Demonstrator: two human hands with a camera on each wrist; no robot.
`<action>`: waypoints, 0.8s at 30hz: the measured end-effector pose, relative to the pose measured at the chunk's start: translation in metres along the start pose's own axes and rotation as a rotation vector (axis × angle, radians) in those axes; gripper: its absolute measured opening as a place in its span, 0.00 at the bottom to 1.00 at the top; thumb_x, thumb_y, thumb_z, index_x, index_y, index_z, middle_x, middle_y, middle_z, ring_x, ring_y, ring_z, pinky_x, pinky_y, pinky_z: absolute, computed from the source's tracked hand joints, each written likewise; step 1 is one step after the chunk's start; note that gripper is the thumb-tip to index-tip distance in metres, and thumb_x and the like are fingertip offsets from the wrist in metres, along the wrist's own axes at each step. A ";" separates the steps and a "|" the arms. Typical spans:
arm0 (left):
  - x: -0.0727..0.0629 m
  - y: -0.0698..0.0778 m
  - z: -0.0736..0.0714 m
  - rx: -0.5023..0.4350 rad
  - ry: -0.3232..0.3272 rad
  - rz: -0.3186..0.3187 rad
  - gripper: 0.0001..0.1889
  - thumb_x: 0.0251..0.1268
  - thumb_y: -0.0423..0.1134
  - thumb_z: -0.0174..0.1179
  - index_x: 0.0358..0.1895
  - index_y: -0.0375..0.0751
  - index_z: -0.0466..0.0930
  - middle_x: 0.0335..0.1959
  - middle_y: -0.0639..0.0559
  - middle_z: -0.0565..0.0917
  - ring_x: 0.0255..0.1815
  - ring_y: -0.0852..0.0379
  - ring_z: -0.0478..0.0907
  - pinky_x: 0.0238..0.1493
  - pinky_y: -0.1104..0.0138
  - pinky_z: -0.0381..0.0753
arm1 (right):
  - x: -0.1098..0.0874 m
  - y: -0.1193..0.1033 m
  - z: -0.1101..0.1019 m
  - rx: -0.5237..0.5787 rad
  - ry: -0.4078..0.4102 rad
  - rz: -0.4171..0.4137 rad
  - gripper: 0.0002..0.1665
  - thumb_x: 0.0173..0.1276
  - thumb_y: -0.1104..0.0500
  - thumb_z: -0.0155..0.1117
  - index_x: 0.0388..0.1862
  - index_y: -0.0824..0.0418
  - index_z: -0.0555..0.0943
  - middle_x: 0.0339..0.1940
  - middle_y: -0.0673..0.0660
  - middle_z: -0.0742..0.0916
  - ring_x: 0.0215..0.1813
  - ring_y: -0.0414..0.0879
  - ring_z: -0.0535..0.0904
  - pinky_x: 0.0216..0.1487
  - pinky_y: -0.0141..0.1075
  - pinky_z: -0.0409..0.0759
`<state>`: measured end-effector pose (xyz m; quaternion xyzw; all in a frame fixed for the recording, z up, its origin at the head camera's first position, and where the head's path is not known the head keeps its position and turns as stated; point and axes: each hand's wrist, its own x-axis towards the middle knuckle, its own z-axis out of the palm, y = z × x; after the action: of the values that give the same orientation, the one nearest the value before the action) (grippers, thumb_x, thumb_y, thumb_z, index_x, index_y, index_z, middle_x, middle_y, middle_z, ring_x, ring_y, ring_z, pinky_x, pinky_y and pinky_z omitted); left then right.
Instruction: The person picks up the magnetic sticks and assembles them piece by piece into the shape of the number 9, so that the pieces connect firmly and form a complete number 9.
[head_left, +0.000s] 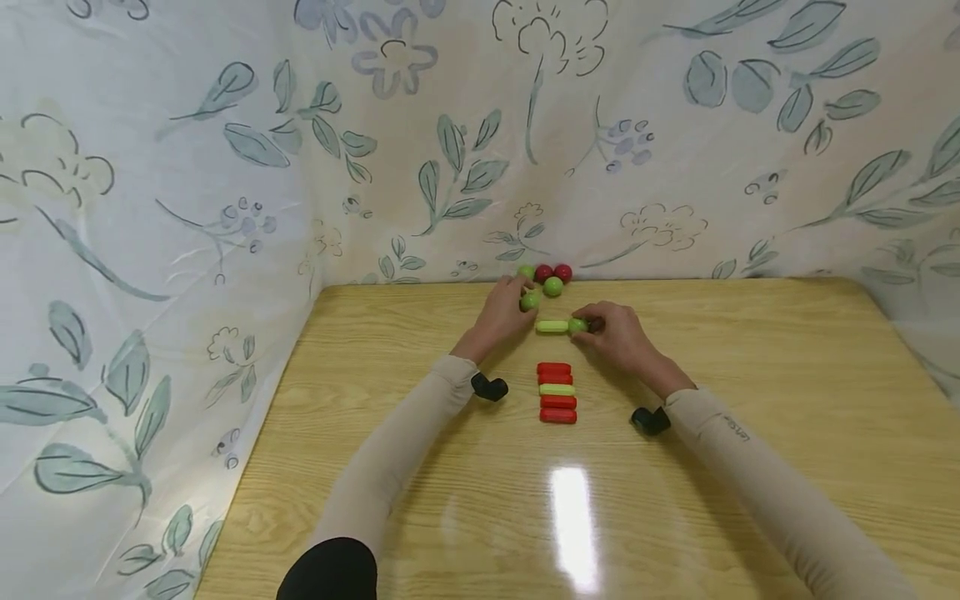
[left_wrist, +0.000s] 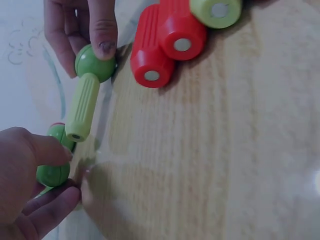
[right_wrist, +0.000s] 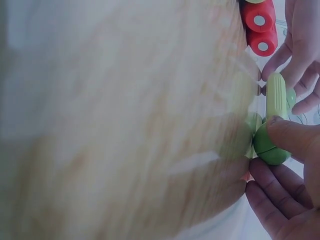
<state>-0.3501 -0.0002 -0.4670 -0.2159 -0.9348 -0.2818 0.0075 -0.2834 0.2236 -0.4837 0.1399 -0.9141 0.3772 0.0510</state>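
My right hand (head_left: 618, 337) pinches a green ball (head_left: 577, 326) between thumb and fingers. From that ball a light green ribbed rod (head_left: 552, 327) sticks out to the left, its end joined to the ball. My left hand (head_left: 501, 312) holds another green ball (head_left: 529, 301), thumb on one side and fingers on the other. In the left wrist view, the rod's free end (left_wrist: 76, 136), with a small disc in it, points toward the left hand's green ball (left_wrist: 54, 172) and overlaps it there.
Nearer the body lies a row of rods: several red rods (head_left: 558, 415) with a light green rod (head_left: 557, 390) among them, silvery discs in their ends. Behind the hands, by the floral cloth (head_left: 420, 167), sit two red balls (head_left: 563, 272) and two green balls (head_left: 553, 287). The wooden table (head_left: 375, 350) carries everything.
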 end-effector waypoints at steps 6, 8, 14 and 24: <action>-0.011 -0.004 0.000 -0.022 -0.034 0.045 0.17 0.67 0.37 0.65 0.58 0.43 0.79 0.49 0.48 0.72 0.47 0.55 0.70 0.48 0.66 0.74 | 0.001 0.001 0.001 0.003 0.012 -0.009 0.18 0.62 0.65 0.75 0.51 0.66 0.85 0.47 0.62 0.86 0.43 0.53 0.83 0.44 0.47 0.83; -0.014 -0.005 -0.001 -0.031 -0.040 0.059 0.17 0.67 0.37 0.65 0.57 0.43 0.79 0.48 0.48 0.71 0.46 0.56 0.70 0.48 0.67 0.75 | 0.001 0.001 0.001 0.006 0.012 -0.011 0.18 0.62 0.65 0.75 0.51 0.66 0.85 0.47 0.62 0.86 0.43 0.53 0.83 0.44 0.47 0.83; -0.022 -0.007 -0.003 -0.061 -0.043 0.070 0.15 0.66 0.34 0.65 0.54 0.42 0.77 0.47 0.49 0.71 0.46 0.56 0.71 0.48 0.67 0.75 | 0.001 0.001 0.000 0.010 0.009 -0.004 0.19 0.62 0.65 0.75 0.52 0.66 0.85 0.48 0.62 0.86 0.44 0.52 0.83 0.45 0.46 0.83; -0.030 -0.009 -0.001 -0.046 -0.046 0.111 0.14 0.64 0.34 0.66 0.51 0.43 0.76 0.45 0.52 0.73 0.44 0.58 0.71 0.46 0.68 0.75 | 0.001 0.000 0.000 0.021 -0.014 0.017 0.20 0.64 0.64 0.74 0.54 0.66 0.84 0.47 0.61 0.86 0.45 0.52 0.82 0.46 0.47 0.82</action>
<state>-0.3268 -0.0190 -0.4746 -0.2741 -0.9146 -0.2973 -0.0032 -0.2846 0.2233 -0.4831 0.1354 -0.9116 0.3860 0.0398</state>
